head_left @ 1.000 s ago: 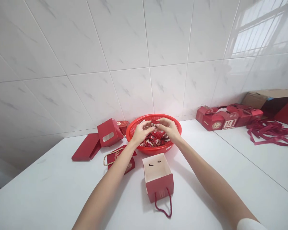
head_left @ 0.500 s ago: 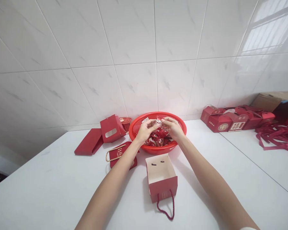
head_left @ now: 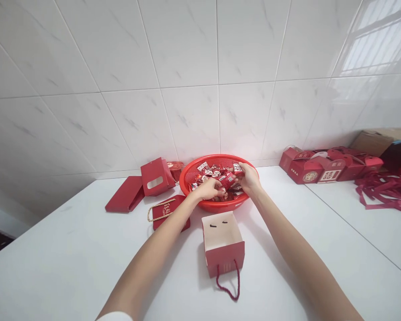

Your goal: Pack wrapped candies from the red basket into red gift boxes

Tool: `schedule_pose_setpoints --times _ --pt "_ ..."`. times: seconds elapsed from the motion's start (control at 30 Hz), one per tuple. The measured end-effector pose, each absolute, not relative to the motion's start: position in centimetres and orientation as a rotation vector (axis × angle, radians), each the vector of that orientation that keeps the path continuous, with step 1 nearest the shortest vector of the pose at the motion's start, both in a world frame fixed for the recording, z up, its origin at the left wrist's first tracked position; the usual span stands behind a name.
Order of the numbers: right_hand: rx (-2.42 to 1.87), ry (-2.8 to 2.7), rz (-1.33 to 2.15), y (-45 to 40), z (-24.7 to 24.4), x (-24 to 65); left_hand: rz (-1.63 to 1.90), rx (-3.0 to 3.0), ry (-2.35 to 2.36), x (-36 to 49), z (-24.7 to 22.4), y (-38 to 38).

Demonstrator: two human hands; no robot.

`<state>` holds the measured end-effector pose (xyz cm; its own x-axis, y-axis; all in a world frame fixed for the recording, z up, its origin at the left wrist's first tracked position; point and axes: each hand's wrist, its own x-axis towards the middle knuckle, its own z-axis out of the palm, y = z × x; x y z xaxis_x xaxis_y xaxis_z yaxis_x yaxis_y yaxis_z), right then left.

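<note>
A red plastic basket (head_left: 217, 206) holds many small wrapped candies (head_left: 217, 171) in red and white. My right hand (head_left: 250, 179), at the basket's right side, has its fingers closed on a red-and-white wrapped candy (head_left: 238, 168). Inside the front of the basket, my left hand (head_left: 209, 189) has its fingers curled down among the candies; what is between the fingertips is hard to make out. In front of the basket stands an open red gift box (head_left: 225, 261), white inside, its dark red cord handle (head_left: 227, 292) hanging toward me. I see nothing in the box.
Left of the basket lie a flat red box (head_left: 124, 195), a red box with a window (head_left: 157, 177) and a red box with a gold rope handle (head_left: 167, 211). Several red boxes (head_left: 307, 171), ribbon (head_left: 387, 189) and a cardboard box (head_left: 370, 139) sit at right, by the tiled wall.
My hands, which were together above the basket, have moved apart. The right has shifted right with a candy; the left has come down among the candies. The view has shifted slightly.
</note>
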<state>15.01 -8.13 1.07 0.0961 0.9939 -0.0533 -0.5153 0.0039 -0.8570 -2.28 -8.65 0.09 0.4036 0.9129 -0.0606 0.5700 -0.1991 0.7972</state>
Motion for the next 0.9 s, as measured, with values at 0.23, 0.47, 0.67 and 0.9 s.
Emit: schedule_pose_setpoints --times 0.23,0.47,0.67,0.9 --pt "-0.862 -0.853 1.416 -8.3 1.1 15.3 1.119 1.602 1.148 -2.8 -0.2 -8.2" --pt "-0.82 -0.957 1.432 -9.1 0.9 15.1 1.356 1.456 1.009 -2.5 0.7 -9.6" --pt "-0.875 -0.908 1.41 -8.8 1.1 14.9 1.41 1.188 0.949 -2.5 1.5 -10.0" --pt "-0.87 -0.973 1.498 -8.8 0.8 14.7 1.417 1.032 0.927 -2.5 1.8 -10.0"
